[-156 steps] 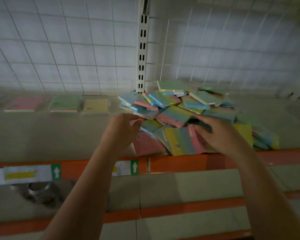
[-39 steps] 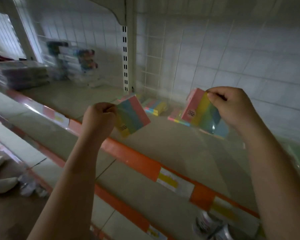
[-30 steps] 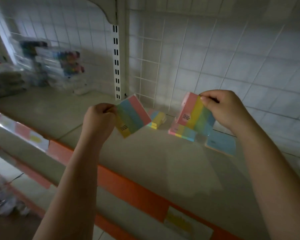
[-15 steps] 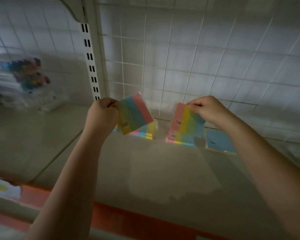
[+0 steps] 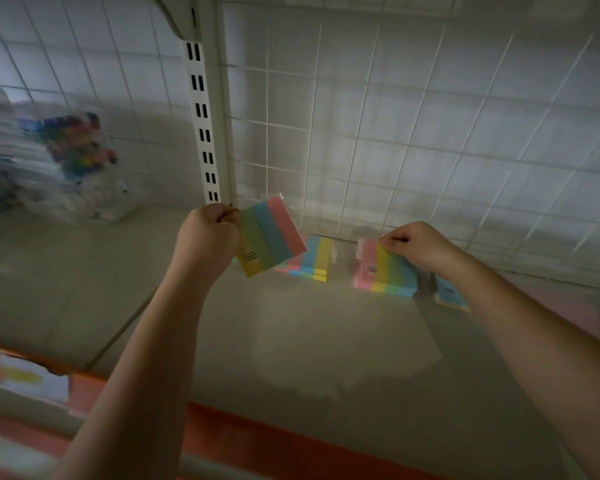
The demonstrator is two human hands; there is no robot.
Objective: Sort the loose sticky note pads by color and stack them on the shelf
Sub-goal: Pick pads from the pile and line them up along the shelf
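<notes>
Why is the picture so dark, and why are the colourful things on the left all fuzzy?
Head view: the shelf is dimly lit, with the arms' shadows falling across it. The packets of colourful pens at the left are smeared by blur, while the striped pad in the left hand looks sharper. The wall grid bends from the wide lens.

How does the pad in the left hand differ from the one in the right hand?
The left-hand pad hangs in the air, apart from the stacks; the right-hand pad is low, at a striped stack by the wire grid. The left-hand pad tilts with pink uppermost; the right-hand pad has pink leftmost. Both are striped pink, yellow, green and blue, each pinched at its top edge.
</notes>
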